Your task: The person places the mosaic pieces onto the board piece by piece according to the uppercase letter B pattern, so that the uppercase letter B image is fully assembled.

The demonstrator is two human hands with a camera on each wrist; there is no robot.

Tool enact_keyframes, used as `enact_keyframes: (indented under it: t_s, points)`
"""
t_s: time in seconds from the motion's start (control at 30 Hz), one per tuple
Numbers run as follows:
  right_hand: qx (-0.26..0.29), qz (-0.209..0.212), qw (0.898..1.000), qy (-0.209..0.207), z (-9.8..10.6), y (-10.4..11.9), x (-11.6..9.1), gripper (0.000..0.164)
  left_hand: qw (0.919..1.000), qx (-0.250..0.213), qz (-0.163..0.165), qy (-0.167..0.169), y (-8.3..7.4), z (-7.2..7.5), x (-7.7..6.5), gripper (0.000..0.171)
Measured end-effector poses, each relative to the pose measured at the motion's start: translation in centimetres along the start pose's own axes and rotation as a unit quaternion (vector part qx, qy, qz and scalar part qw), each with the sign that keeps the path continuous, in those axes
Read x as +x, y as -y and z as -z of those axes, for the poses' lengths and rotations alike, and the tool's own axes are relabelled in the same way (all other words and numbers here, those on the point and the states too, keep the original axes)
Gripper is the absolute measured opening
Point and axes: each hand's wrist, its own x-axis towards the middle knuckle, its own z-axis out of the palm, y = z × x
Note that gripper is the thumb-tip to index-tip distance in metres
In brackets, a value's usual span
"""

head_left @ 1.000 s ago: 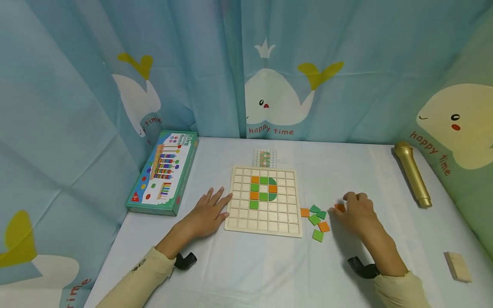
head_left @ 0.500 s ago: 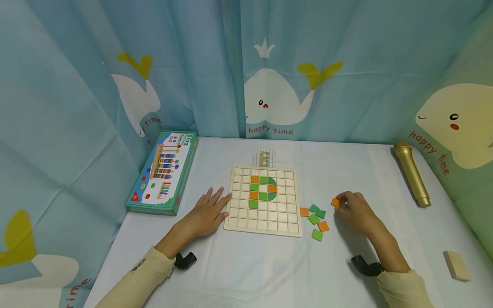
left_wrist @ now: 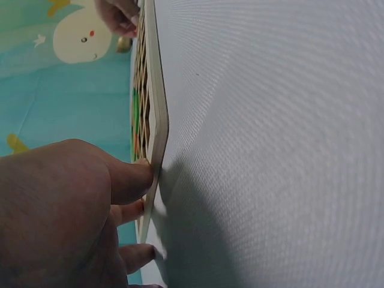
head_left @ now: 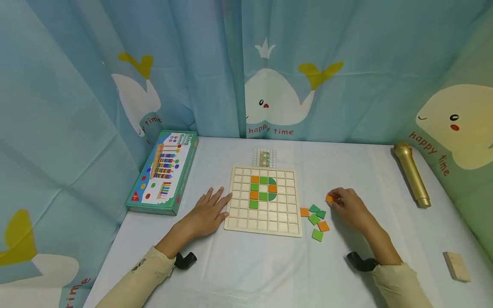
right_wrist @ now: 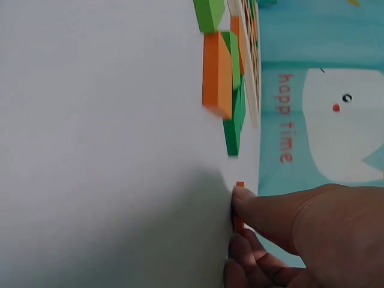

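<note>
Head view: the right hand [head_left: 352, 209] has shifted slightly toward the board [head_left: 285, 218], bringing an orange tile [head_left: 329, 199] pinched in its fingertips — in hand, but not yet placed, just beyond the loose tiles [head_left: 314, 219].

Left wrist: the left hand [left_wrist: 72, 210] touches the board's edge, fingers spread — probably steadying it.

Right wrist: thumb and fingers grip the orange tile; I cannot tell whether it touches the table [right_wrist: 108, 108].
</note>
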Motion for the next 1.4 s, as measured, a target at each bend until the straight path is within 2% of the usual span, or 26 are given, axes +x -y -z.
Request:
enact_keyframes:
  t_s: [0.27, 0.43, 0.7, 0.9, 1.17, 1.4]
  points:
    - [0.006, 0.007, 1.0, 0.022, -1.1, 2.6, 1.5, 0.029, 1.0, -0.002, -0.004, -0.003, 0.2, -0.2, 0.0, 0.06]
    - [0.021, 0.006, 1.0, 0.021, -2.0, 4.8, 2.3, 0.03, 1.0, -0.001, -0.006, -0.002, 0.1, -0.1, 0.1, 0.06]
    - [0.043, 0.102, 0.993, 0.04, -4.1, 8.6, 2.4, 0.027, 1.0, 0.002, -0.006, 0.001, 0.1, 0.0, 0.2, 0.06]
    - [0.049, 0.155, 0.985, 0.064, -6.4, 11.2, 2.1, 0.022, 1.0, 0.006, -0.006, 0.002, 0.2, -0.1, 0.3, 0.06]
    - [0.02, 0.184, 0.982, 0.034, -8.4, 13.0, 2.0, 0.007, 1.0, 0.002, -0.003, 0.001, 0.1, 0.0, 0.2, 0.06]
    - [-0.018, 0.249, 0.968, -0.006, -8.9, 13.9, 1.3, 0.012, 1.0, 0.002, 0.0, 0.003, 0.2, 0.0, 0.1, 0.06]
